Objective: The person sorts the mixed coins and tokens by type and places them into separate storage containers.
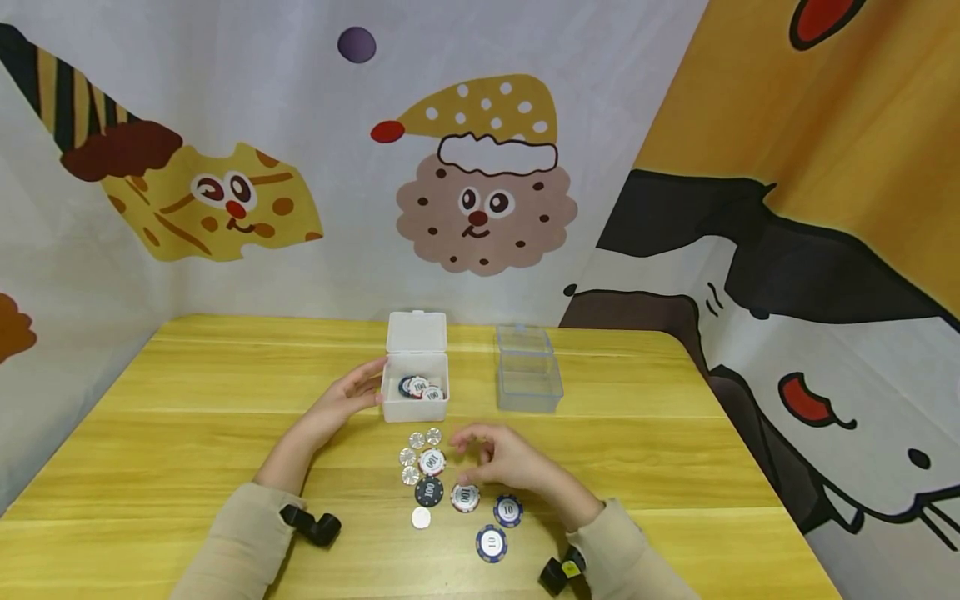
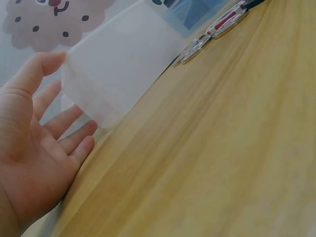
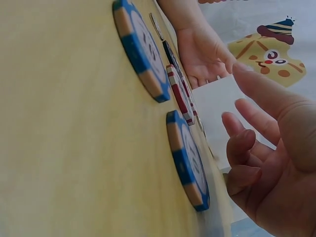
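My left hand (image 1: 339, 407) is at the left wall of a white plastic box (image 1: 415, 412), its fingers extended and the thumb at the rim in the left wrist view. Several poker chips (image 1: 418, 386) lie inside the box, whose lid (image 1: 417, 332) stands raised at the back. Over the table, my right hand (image 1: 508, 457) hovers with loosely bent fingers and nothing in them. Just below its fingertips lies a white 100 chip (image 1: 465, 498). Left of it are another white 100 chip (image 1: 432, 462) and a black 100 chip (image 1: 429, 492).
Two blue chips (image 1: 492, 543) marked 10 lie nearer the front. Several small shiny clear pieces (image 1: 410, 475) sit before the white box, and a plain white disc (image 1: 422, 518) lies below the black chip. A transparent box (image 1: 529, 393) with its lid up stands at the right.
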{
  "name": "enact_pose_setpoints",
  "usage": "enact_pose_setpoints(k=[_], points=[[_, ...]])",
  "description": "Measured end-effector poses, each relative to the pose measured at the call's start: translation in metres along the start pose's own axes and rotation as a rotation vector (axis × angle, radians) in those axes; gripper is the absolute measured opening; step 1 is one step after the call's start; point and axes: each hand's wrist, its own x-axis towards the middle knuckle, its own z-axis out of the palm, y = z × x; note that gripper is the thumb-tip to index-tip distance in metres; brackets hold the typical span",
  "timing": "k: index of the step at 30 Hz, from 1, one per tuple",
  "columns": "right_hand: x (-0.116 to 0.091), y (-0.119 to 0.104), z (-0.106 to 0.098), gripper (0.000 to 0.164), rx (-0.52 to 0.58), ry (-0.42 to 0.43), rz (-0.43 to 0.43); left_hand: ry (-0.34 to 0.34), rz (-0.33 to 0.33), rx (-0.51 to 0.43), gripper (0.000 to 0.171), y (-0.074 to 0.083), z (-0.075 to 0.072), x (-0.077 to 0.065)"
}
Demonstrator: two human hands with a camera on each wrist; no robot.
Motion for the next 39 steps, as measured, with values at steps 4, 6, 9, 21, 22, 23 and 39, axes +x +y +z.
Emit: enact_pose_setpoints(k=[4,6,9,21,22,23,39], points=[[-0.0022,0.0001,0.0006,0.05,-0.038,-0.036,0.007,0.0,0.0,0.001,0.061,-0.0002,0.0,-0.0001],[-0.003,-0.0001,0.0012,0.05,-0.056,-0.057,0.011,0.003,0.0,0.001,0.061,-0.0002,0.0,-0.0003],[-0.0044,-0.0005,0.002,0.051,-0.072,-0.086,0.024,0.003,-0.001,0.002,0.061,0.0002,0.0,-0.0006],[-0.0069,-0.0002,0.0024,0.052,-0.107,-0.169,0.021,0.003,-0.003,0.009,0.061,0.0002,0.0003,-0.0003],[-0.007,-0.0001,0.002,0.051,-0.115,-0.174,0.016,0.003,-0.004,0.011,0.061,0.0002,0.0003,-0.0002],[-0.0072,0.0,0.0016,0.051,-0.124,-0.179,0.014,0.003,-0.004,0.011,0.061,0.0001,0.0003,-0.0001],[-0.0078,0.0005,-0.0004,0.047,-0.27,-0.214,-0.046,0.006,-0.006,0.017,0.061,0.001,0.0004,-0.0007]])
